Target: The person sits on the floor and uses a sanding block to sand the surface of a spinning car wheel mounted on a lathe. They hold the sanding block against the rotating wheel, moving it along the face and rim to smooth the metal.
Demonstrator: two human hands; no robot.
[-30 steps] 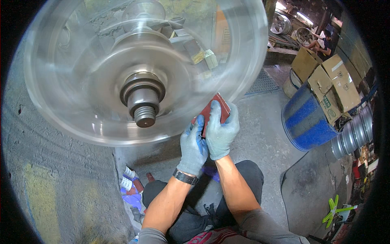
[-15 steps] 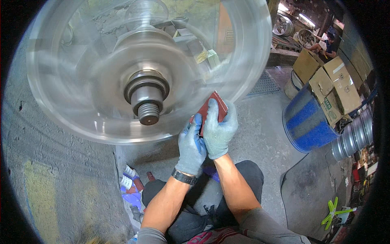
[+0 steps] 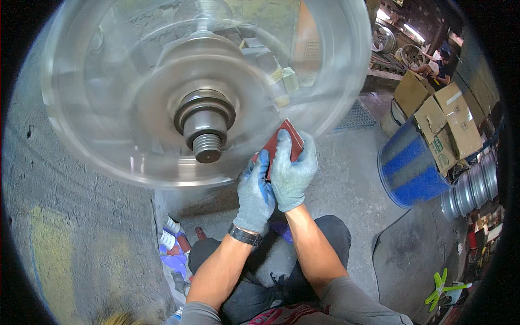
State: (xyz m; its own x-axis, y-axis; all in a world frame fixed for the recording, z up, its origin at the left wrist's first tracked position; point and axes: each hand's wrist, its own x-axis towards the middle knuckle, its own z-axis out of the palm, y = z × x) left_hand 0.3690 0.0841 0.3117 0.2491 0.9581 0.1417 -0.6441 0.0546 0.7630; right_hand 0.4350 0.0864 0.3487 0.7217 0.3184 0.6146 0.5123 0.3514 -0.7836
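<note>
My right hand (image 3: 294,176) clamps the red sandpaper (image 3: 296,147) under its thumb, near the wheel's (image 3: 189,174) lower right edge. My left hand (image 3: 254,199) closes around the sandpaper's lower left side.

On my remote feed, motion blur smears the spinning wheel (image 3: 157,103), preventing me from counting its spokes, and the top edge cuts off its upper rim. I note that the right hand (image 3: 294,176) covers part of the folded sandpaper (image 3: 273,147), which conceals most of that hand's fingers; contact with the wheel cannot be confirmed. The seated co-worker (image 3: 441,69) is too small for me to read the hands, and cardboard boxes (image 3: 450,116) obscure the blue drum's (image 3: 414,172) mouth.
</note>
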